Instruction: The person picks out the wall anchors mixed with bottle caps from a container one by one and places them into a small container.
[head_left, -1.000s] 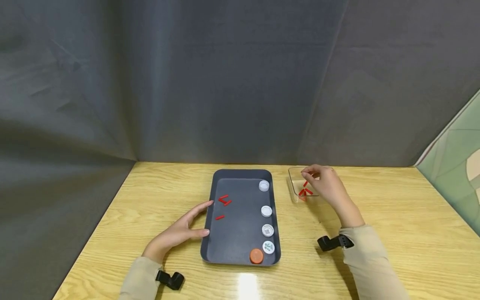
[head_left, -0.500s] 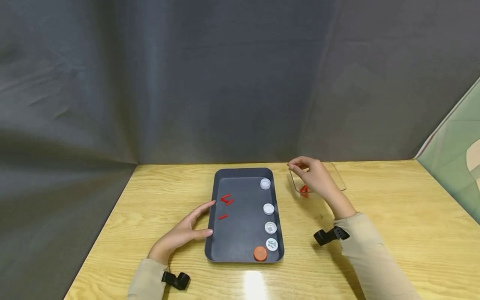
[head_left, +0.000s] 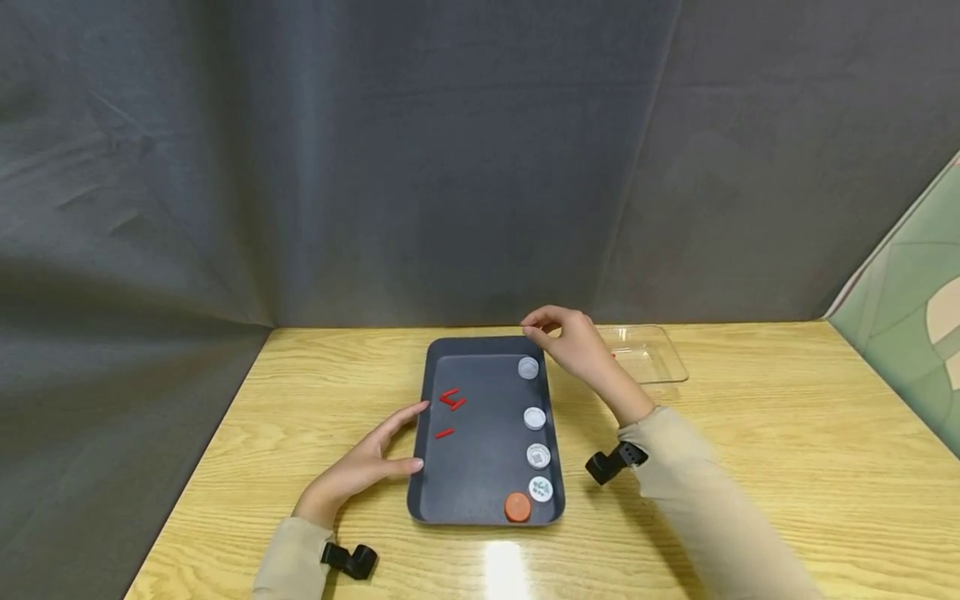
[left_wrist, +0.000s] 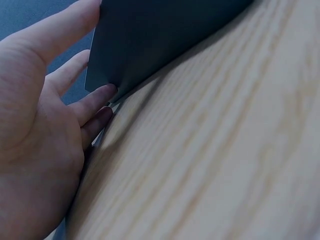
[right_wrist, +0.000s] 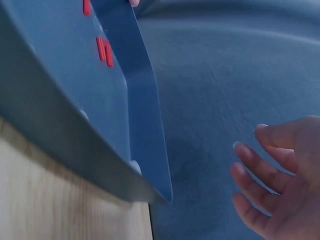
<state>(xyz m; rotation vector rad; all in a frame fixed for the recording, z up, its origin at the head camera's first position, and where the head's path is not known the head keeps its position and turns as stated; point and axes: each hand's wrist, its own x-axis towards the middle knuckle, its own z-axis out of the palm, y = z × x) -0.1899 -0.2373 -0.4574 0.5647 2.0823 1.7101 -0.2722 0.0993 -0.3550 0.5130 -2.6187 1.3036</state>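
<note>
My left hand (head_left: 352, 468) lies at the left edge of a dark grey tray (head_left: 480, 483), thumb and forefinger spread against its rim; the left wrist view shows the hand (left_wrist: 55, 115) with fingertips at the tray wall (left_wrist: 145, 45). Over the tray's far right corner is my right hand (head_left: 573, 343), thumb and forefinger tips close together. In the right wrist view that hand (right_wrist: 280, 175) has its other fingers loosely bent; I cannot tell whether anything small is pinched. Several short red sticks (head_left: 445, 432) lie in the tray's left half.
Along the tray's right side stand several white bottle caps (head_left: 534, 418) and an orange cap (head_left: 517, 507). A clear box (head_left: 660, 354) sits right of the tray, a bit of red showing inside. Behind the wooden table (head_left: 337, 367) hangs a grey curtain (head_left: 450, 167).
My right hand has moved left from above the clear box to the tray's far right corner. The left hand stays at the tray's left edge.
</note>
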